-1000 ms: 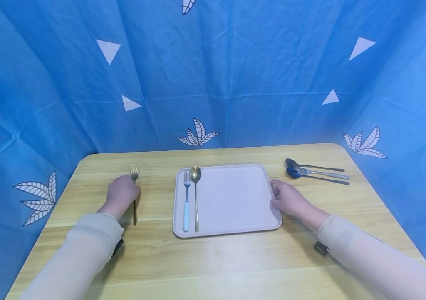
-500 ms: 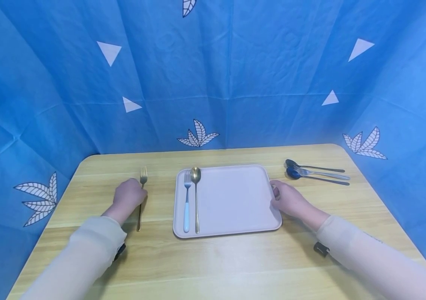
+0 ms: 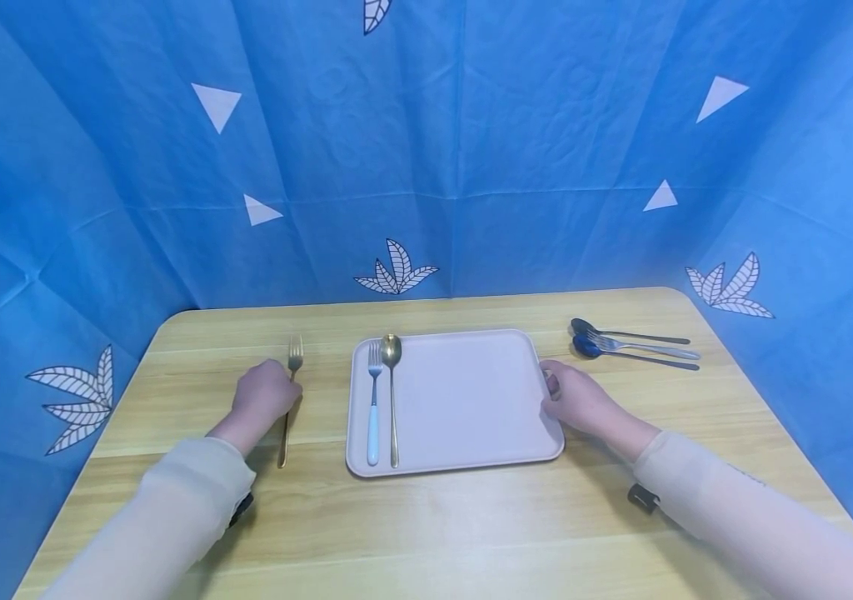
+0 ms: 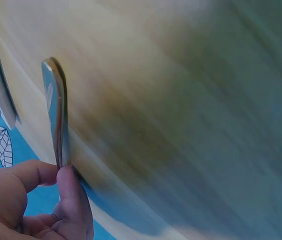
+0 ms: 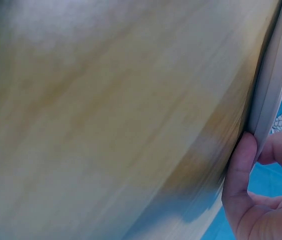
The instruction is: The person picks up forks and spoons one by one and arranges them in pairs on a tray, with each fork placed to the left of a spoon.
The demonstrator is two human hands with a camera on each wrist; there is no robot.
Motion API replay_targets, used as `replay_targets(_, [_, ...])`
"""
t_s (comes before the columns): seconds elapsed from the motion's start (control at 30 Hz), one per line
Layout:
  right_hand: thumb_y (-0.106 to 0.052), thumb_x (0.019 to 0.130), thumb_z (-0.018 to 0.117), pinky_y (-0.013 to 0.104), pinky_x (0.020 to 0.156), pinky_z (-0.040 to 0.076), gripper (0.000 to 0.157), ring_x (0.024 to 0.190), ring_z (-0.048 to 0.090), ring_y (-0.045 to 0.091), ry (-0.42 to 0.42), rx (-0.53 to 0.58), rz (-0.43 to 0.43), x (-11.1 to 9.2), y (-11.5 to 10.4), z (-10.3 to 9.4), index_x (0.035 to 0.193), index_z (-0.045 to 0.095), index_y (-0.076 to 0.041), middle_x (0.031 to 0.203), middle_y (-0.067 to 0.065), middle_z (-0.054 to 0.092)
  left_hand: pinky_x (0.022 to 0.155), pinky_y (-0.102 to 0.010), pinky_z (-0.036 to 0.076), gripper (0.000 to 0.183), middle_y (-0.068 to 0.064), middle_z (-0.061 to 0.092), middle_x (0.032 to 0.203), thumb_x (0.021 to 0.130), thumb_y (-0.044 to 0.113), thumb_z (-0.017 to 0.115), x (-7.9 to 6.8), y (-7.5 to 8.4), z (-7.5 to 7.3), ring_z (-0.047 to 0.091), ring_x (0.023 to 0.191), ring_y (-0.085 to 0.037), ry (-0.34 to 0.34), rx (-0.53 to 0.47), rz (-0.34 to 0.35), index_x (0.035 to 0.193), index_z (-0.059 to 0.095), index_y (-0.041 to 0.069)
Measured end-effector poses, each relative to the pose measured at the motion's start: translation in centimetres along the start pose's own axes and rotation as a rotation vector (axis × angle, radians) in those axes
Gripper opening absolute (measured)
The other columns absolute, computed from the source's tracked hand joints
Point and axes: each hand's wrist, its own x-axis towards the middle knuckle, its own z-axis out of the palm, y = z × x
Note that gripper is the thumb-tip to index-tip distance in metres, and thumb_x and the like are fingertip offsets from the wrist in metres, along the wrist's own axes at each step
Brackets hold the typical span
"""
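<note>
My left hand point(image 3: 263, 395) pinches a gold fork point(image 3: 284, 446) by its handle, on the table left of the tray. The tines point away from me, and the left wrist view shows the handle end point(image 4: 56, 102) sticking out beyond finger and thumb. My right hand point(image 3: 582, 402) grips the right rim of a pale rectangular tray point(image 3: 471, 400) between thumb and fingers. Along the tray's left side lie a fork with a light blue handle point(image 3: 373, 429) and a gold spoon point(image 3: 391, 350), side by side.
At the back right of the wooden table point(image 3: 434, 533) lie a dark spoon point(image 3: 584, 327), a silver fork point(image 3: 644, 346) and a spoon with a blue bowl point(image 3: 586, 346), close together. A blue patterned curtain point(image 3: 456, 150) hangs behind and at both sides.
My left hand has shifted right and slightly nearer to me with the gold fork, closer to the tray. The right hand and the tray have stayed in place.
</note>
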Motion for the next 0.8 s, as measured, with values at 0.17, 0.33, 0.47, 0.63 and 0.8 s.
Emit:
replay_targets(0.17, [-0.001, 0.079, 0.068, 0.035, 0.07, 0.051, 0.071, 0.076, 0.059, 0.019, -0.003, 0.003, 0.003, -0.1, 0.0, 0.1, 0.144, 0.04, 0.009, 0.101, 0.014, 0.065, 0.049, -0.031, 0.038, 0.032, 0.001, 0.038, 0.054, 0.091, 0.013, 0.055, -0.2, 0.3, 0.2, 0.042, 0.05, -0.017, 0.003, 0.006, 0.015, 0.061, 0.043, 0.012])
replay_targets(0.33, [0.0, 0.078, 0.067, 0.035, 0.07, 0.05, 0.072, 0.073, 0.057, 0.018, 0.002, 0.002, 0.003, -0.1, 0.0, 0.1, 0.144, 0.039, 0.01, 0.101, 0.014, 0.064, 0.05, -0.032, 0.039, 0.03, -0.001, 0.042, 0.056, 0.091, 0.012, 0.055, -0.5, 0.8, 0.3, 0.045, 0.052, -0.018, 0.01, 0.001, 0.023, 0.063, 0.045, 0.011])
replay_targets(0.47, [0.0, 0.078, 0.067, 0.034, 0.07, 0.05, 0.072, 0.074, 0.057, 0.018, 0.003, 0.001, 0.005, -0.1, -0.1, 0.1, 0.144, 0.039, 0.009, 0.102, 0.014, 0.064, 0.051, -0.032, 0.039, 0.03, 0.0, 0.043, 0.056, 0.089, 0.012, 0.056, -0.7, 1.1, 0.5, 0.046, 0.053, -0.019, 0.011, 0.003, 0.041, 0.061, 0.046, 0.012])
replay_targets(0.63, [0.0, 0.078, 0.067, 0.034, 0.068, 0.05, 0.073, 0.072, 0.057, 0.018, 0.0, 0.007, 0.009, -0.1, -0.1, 0.1, 0.144, 0.038, 0.01, 0.101, 0.014, 0.064, 0.05, -0.032, 0.039, 0.029, 0.0, 0.043, 0.056, 0.089, 0.011, 0.055, -1.0, 1.8, 0.7, 0.046, 0.052, -0.019, 0.01, -0.011, 0.055, 0.061, 0.046, 0.012])
replay_targets(0.8, [0.0, 0.078, 0.067, 0.034, 0.069, 0.05, 0.073, 0.073, 0.057, 0.018, -0.003, 0.003, 0.007, -0.2, -0.1, 0.1, 0.144, 0.038, 0.01, 0.102, 0.015, 0.065, 0.049, -0.031, 0.04, 0.028, -0.002, 0.044, 0.058, 0.089, 0.01, 0.055, -1.3, 2.5, 0.6, 0.047, 0.053, -0.019, 0.005, -0.01, 0.048, 0.062, 0.047, 0.011])
